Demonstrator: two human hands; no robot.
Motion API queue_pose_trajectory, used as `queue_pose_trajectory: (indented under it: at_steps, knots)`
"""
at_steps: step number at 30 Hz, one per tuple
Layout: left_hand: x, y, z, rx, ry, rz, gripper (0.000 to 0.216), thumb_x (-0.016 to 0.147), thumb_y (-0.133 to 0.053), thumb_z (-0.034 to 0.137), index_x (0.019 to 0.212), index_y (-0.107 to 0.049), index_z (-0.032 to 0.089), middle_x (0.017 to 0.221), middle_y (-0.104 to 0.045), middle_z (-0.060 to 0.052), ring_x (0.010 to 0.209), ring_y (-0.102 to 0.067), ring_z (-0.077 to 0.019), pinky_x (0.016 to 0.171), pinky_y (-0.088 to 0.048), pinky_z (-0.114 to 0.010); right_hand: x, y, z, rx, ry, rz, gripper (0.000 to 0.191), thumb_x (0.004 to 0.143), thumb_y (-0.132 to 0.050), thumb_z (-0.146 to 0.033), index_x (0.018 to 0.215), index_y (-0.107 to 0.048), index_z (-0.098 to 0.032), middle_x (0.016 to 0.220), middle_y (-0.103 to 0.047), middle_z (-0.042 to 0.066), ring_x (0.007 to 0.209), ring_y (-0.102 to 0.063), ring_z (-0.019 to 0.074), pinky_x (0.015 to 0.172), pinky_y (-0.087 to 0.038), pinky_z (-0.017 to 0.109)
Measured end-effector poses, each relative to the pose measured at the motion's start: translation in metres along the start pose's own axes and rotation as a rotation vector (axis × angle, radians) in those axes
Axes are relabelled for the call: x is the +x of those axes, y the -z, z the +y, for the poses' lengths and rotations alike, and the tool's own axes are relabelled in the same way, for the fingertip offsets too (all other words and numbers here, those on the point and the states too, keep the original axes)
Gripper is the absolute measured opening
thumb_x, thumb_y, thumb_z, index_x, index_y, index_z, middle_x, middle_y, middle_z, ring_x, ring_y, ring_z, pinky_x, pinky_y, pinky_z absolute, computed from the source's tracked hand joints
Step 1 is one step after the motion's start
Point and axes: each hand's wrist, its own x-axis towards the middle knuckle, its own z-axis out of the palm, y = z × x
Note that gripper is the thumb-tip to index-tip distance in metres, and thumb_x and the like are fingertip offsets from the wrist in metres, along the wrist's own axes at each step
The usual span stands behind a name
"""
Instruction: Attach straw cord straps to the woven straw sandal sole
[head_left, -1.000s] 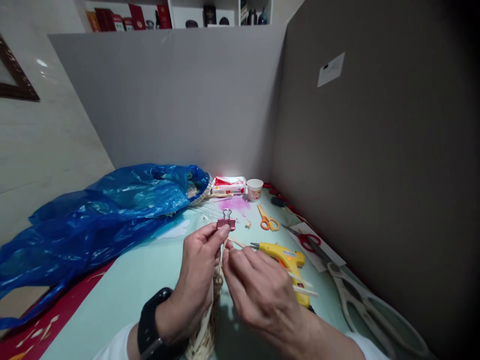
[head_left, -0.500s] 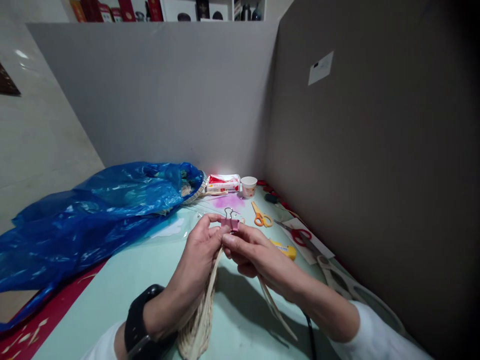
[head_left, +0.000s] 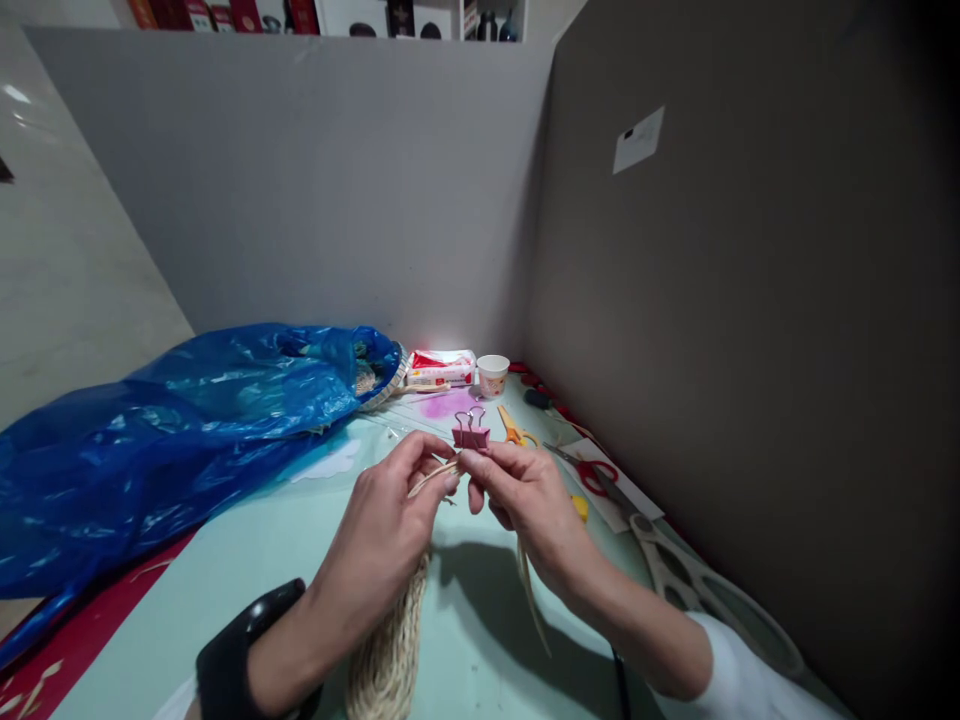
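My left hand [head_left: 390,520] pinches the upper end of a pale woven straw braid [head_left: 386,655] that hangs down toward me over the table. My right hand [head_left: 521,495] is closed on a pink binder clip [head_left: 471,435], held just above and to the right of the braid's tip. A loose straw strand [head_left: 529,590] trails down under my right hand. Both hands hover close together above the pale green tabletop [head_left: 247,590]. A black watch [head_left: 225,660] is on my left wrist.
A crumpled blue plastic bag [head_left: 180,420] covers the left of the table. Orange scissors [head_left: 516,430], red-handled scissors [head_left: 600,472], large grey shears [head_left: 697,590], a paper cup [head_left: 493,375] and a red-white packet [head_left: 441,368] lie behind and right. Grey partition walls [head_left: 712,300] enclose the back and right.
The binder clip has passed from my left fingers to my right hand. Both hands have lifted away from me, and the yellow glue gun is now mostly hidden behind my right hand.
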Motion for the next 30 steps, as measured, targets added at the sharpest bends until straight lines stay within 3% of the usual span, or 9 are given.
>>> queue_pose_trajectory:
  at_steps: [4,9,14,17,19,22,24,28,30]
  knots:
    - [-0.004,-0.005,0.002,0.274,-0.161,0.149,0.014,0.091,-0.058,0.027,0.078,-0.060,0.021,0.077,-0.062,0.000,0.069,-0.057,-0.0140,0.063,-0.041,-0.023,-0.002,-0.001,-0.001,0.025,-0.013,0.075,0.040,0.087,-0.060,-0.041,0.056,-0.060,-0.016,0.053,-0.046,-0.004,0.047,-0.027,0.0082,0.047,-0.021,0.026]
    - [-0.009,-0.010,0.002,0.408,-0.469,0.260,0.016,0.089,-0.055,0.010,0.080,-0.066,0.017,0.078,-0.055,-0.002,0.069,-0.055,-0.0128,0.061,-0.042,-0.021,-0.003,-0.003,-0.001,0.074,-0.017,0.114,0.034,0.086,-0.061,-0.039,0.061,-0.068,-0.016,0.048,-0.039,-0.006,0.047,-0.025,0.0081,0.048,-0.020,0.025]
    - [-0.018,-0.013,-0.001,0.613,-0.632,0.262,0.020,0.088,-0.050,0.002,0.081,-0.064,0.014,0.073,-0.050,-0.002,0.062,-0.053,-0.0125,0.057,-0.042,-0.023,-0.002,-0.004,0.001,0.108,-0.037,0.129,0.028,0.081,-0.065,-0.034,0.060,-0.067,-0.016,0.049,-0.046,-0.004,0.049,-0.034,0.0084,0.048,-0.023,0.025]
    - [-0.022,-0.017,-0.003,0.796,-0.714,0.257,0.020,0.087,-0.048,0.003,0.093,-0.066,0.010,0.073,-0.054,-0.004,0.056,-0.055,-0.0146,0.050,-0.042,-0.025,0.000,-0.004,0.002,0.157,-0.076,0.122,0.024,0.080,-0.065,-0.036,0.068,-0.070,-0.016,0.052,-0.048,-0.004,0.050,-0.035,0.0084,0.047,-0.021,0.025]
    - [-0.023,-0.023,-0.005,0.953,-0.801,0.272,0.024,0.086,-0.047,0.003,0.101,-0.065,0.004,0.071,-0.058,-0.006,0.052,-0.055,-0.0169,0.047,-0.042,-0.028,0.001,-0.004,0.004,0.196,-0.114,0.116,0.025,0.080,-0.065,-0.038,0.075,-0.071,-0.015,0.058,-0.056,-0.002,0.050,-0.035,0.0083,0.047,-0.020,0.025]
    - [-0.027,-0.037,-0.010,1.064,-0.903,0.283,0.024,0.084,-0.046,0.000,0.096,-0.066,0.001,0.063,-0.061,-0.007,0.049,-0.057,-0.0200,0.046,-0.043,-0.031,0.002,-0.004,0.008,0.247,-0.168,0.108,0.028,0.081,-0.063,-0.041,0.084,-0.071,-0.015,0.072,-0.066,0.003,0.049,-0.033,0.0076,0.047,-0.020,0.025]
    - [-0.030,-0.043,-0.009,1.037,-0.870,0.223,0.026,0.084,-0.042,-0.001,0.091,-0.067,0.004,0.064,-0.063,-0.008,0.049,-0.060,-0.0208,0.045,-0.045,-0.031,0.004,-0.003,0.011,0.264,-0.196,0.109,0.028,0.081,-0.063,-0.042,0.081,-0.070,-0.015,0.068,-0.063,0.001,0.047,-0.030,0.0072,0.047,-0.019,0.025]
    - [-0.034,-0.031,0.007,0.738,-0.559,-0.146,0.026,0.089,-0.045,0.014,0.076,-0.067,0.017,0.069,-0.065,-0.005,0.056,-0.063,-0.0185,0.050,-0.045,-0.027,0.010,0.005,0.014,0.259,-0.210,0.122,0.029,0.079,-0.064,-0.040,0.062,-0.059,-0.016,0.051,-0.043,-0.006,0.045,-0.022,0.0072,0.046,-0.015,0.026]
    - [-0.028,-0.016,0.017,0.498,-0.412,-0.127,0.025,0.092,-0.049,0.023,0.073,-0.066,0.021,0.071,-0.065,-0.002,0.063,-0.062,-0.0160,0.059,-0.044,-0.026,0.011,0.008,0.011,0.253,-0.196,0.098,0.029,0.079,-0.064,-0.038,0.061,-0.057,-0.017,0.053,-0.044,-0.005,0.046,-0.024,0.0074,0.047,-0.015,0.026]
